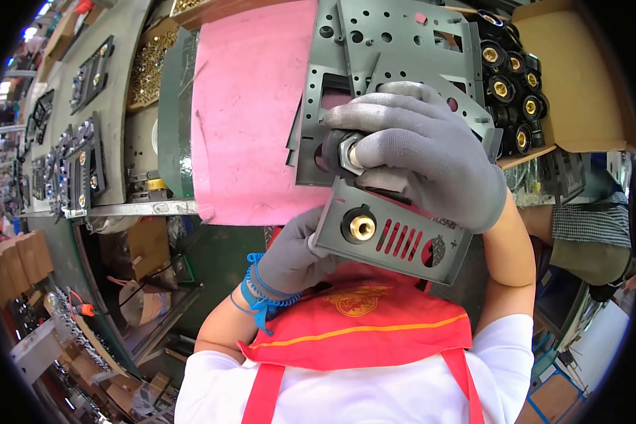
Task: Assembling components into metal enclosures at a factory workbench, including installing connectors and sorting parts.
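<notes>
My left hand [293, 251], in a grey glove with a blue coil band at the wrist, is closed on the left end of a grey metal bracket [410, 263]. That bracket is tilted in front of my chest. It has a row of slots, an oval hole, and a black fitting with a brass core [361, 226] set through it. Just above it, my gloved right hand [431, 152] is closed around a black round fitting with a silver hex nut [348, 152]. The right palm hides part of the bracket's upper edge. Grey punched metal plates [396, 42] lie stacked beyond the hands.
A pink mat [251, 106] covers the bench left of the plates. At the right, an open cardboard box [579, 78] holds several black fittings with brass cores [502, 88]. Small brass parts [152, 67] fill a tray at the left. Another person's arm [540, 222] shows at the right.
</notes>
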Demonstrator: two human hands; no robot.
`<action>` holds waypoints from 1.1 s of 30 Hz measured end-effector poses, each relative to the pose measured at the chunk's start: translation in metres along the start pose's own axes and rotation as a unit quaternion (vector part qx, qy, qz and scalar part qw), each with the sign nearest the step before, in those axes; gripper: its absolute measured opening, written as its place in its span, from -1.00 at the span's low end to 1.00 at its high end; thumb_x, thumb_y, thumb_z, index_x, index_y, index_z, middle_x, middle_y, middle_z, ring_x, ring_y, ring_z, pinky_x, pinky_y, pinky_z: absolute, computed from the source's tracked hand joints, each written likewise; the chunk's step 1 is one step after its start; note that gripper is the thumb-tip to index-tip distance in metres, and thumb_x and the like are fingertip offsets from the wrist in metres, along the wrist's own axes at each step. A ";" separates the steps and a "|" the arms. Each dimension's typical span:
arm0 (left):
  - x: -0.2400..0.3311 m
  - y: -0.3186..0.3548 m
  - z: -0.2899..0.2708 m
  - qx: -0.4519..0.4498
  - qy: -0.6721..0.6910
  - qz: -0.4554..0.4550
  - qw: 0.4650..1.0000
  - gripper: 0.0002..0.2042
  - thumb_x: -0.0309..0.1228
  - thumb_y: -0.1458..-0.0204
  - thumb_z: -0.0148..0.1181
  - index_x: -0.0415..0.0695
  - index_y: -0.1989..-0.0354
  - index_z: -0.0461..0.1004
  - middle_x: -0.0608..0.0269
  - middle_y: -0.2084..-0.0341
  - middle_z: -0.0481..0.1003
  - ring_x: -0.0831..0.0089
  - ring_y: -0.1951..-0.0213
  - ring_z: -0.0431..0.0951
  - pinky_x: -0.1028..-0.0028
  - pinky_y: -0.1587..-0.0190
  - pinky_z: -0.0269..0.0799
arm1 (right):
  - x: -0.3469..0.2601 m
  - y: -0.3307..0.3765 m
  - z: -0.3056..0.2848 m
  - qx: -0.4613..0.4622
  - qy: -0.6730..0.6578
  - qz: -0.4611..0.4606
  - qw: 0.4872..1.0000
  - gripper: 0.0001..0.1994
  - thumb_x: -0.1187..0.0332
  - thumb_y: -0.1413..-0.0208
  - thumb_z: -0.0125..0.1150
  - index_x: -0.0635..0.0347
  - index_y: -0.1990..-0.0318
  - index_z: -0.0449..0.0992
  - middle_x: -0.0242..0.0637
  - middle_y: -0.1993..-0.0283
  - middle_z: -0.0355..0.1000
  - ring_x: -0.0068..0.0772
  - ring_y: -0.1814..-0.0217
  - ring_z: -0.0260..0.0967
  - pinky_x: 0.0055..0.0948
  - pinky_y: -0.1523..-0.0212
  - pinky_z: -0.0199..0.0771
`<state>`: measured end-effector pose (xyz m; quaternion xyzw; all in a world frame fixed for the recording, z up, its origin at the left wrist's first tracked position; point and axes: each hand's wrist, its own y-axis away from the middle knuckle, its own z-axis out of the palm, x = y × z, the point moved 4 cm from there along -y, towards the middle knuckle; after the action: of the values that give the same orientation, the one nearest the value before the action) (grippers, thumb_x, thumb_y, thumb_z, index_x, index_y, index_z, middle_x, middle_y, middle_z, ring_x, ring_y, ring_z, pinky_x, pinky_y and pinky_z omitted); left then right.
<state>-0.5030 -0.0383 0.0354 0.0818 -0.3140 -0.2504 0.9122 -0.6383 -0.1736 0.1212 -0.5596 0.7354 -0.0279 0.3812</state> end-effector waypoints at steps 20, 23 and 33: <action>0.019 -0.029 0.030 -0.061 0.067 -0.014 0.996 -0.19 0.07 -0.11 0.17 -0.25 -0.37 0.08 0.11 -0.27 0.26 0.30 -0.29 0.28 0.23 -0.34 0.17 | -0.031 0.014 -0.023 -0.130 0.095 0.038 0.986 -0.73 0.18 0.00 0.30 0.06 0.18 0.55 -0.21 -0.03 0.50 -0.03 -0.14 0.41 0.03 -0.20 0.25; 0.019 -0.029 0.029 -0.050 0.063 -0.011 0.997 -0.21 0.06 -0.11 0.16 -0.24 -0.37 0.09 0.11 -0.24 0.29 0.30 -0.27 0.30 0.23 -0.33 0.18 | -0.036 0.015 -0.023 -0.096 0.110 0.006 0.989 -0.75 0.23 0.04 0.29 0.09 0.20 0.55 -0.20 0.02 0.52 -0.08 -0.04 0.47 -0.05 -0.10 0.36; 0.020 -0.027 0.030 -0.033 0.061 -0.041 0.997 -0.20 0.06 -0.09 0.18 -0.26 -0.35 0.12 0.10 -0.21 0.32 0.28 -0.25 0.33 0.23 -0.33 0.19 | -0.039 0.017 -0.018 -0.091 0.133 0.019 0.987 -0.73 0.31 0.16 0.35 0.16 0.26 0.53 -0.20 0.10 0.54 -0.14 0.08 0.53 -0.12 0.01 0.46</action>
<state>-0.5191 -0.0714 0.0616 0.0793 -0.2458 -0.2922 0.9208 -0.6595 -0.1410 0.1470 -0.5690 0.7895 -0.0281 0.2281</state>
